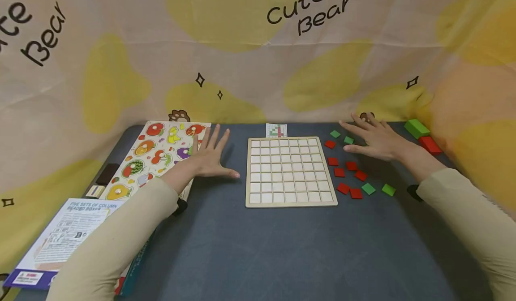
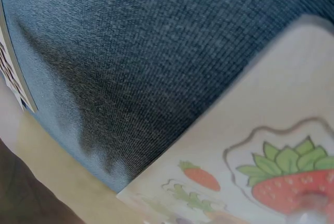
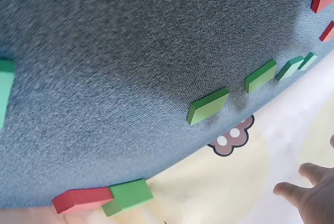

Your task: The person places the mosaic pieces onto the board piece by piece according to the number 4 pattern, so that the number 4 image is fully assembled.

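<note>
My left hand (image 1: 209, 157) hovers with fingers spread over the right edge of a fruit-picture peg puzzle board (image 1: 133, 155). It holds nothing. On the right, my right hand (image 1: 376, 139), also spread and holding nothing, is above the table beside several small red tiles (image 1: 339, 172) and green tiles (image 1: 368, 188). Part of this hand (image 3: 318, 192) shows at the lower right of the right wrist view, apart from the green tiles (image 3: 209, 105). Between the hands lies a wooden grid board (image 1: 288, 207) with white squares. A small pattern card (image 1: 276, 130) with red and green squares sits behind it.
A green block (image 1: 417, 129) and a red block (image 1: 430, 144) touch at the back right corner. A printed box (image 1: 68, 234) lies front left, near a dark rectangular item (image 1: 107, 174). Behind the grey table (image 1: 290, 251) hangs a patterned cloth (image 1: 242, 68).
</note>
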A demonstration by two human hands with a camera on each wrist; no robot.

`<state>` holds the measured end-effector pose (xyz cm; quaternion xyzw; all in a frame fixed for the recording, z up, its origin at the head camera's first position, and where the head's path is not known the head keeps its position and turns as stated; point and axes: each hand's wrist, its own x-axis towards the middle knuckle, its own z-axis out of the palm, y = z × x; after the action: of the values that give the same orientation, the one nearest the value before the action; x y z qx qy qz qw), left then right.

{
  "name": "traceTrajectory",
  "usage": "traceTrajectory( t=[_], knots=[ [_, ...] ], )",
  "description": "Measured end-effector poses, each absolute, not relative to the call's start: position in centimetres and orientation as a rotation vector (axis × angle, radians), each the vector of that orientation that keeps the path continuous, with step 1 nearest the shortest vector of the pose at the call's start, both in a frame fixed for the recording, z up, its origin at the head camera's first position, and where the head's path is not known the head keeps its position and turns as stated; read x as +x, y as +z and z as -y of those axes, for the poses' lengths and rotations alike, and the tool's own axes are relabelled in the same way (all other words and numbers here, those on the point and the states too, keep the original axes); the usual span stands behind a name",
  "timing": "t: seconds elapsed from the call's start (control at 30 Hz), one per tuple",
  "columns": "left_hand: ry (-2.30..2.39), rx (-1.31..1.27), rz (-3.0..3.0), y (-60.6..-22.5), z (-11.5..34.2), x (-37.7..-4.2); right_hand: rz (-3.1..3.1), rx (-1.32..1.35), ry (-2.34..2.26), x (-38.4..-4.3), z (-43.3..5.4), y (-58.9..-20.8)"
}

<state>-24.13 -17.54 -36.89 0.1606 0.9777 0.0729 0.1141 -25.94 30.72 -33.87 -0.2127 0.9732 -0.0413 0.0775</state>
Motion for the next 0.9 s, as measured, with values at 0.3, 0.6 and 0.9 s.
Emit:
traceTrajectory(
  t=[0.3,0.6,0.9],
  knots=[
    [0.228,0.481,-2.868,-37.0,17.7,-24.0,-2.944,-0.608,-0.103,-25.8,-30.9,-33.9],
    [0.216,0.471,-2.869,-37.1,17.2,-24.1,-2.966,-0.595,-0.105,-26.0,-31.0,-34.0],
    [0.279,0.628,-2.672,-37.3,13.9,-23.8,-2.951,-0.630,-0.146,-26.8,-29.5,-34.4]
  ],
)
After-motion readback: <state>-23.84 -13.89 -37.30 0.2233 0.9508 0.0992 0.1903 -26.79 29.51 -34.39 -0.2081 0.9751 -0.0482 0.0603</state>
